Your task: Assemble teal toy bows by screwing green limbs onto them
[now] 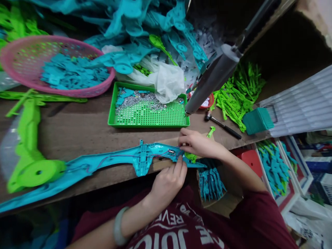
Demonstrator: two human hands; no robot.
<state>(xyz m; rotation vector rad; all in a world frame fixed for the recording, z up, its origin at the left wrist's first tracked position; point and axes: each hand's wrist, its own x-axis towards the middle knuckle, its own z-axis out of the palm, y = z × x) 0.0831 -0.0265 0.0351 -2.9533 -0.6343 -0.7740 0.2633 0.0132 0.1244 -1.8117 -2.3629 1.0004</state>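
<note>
A long blue plastic shell half point(116, 157) lies along the table's front edge, its hollow side up. A thin reddish wire runs inside it, and a small metal spring-like part point(171, 151) sits near its right end. My left hand point(169, 180) rests over the near edge of the shell there, fingers bent together on it. Opposite, my right hand point(198, 143) is closed in a pinch over the shell's right end. Its fingertips hide whatever they hold. A bright green plastic part point(191, 157) shows under my right hand, at the shell's end.
Behind the shell stands a green perforated tray point(149, 122) of small screws. A grey screwdriver-like tool point(212, 81) hangs above its right corner. Right of it lies a hammer point(225, 128). A pink basket point(75, 91) holds blue pieces. Green parts point(31, 152) lie left.
</note>
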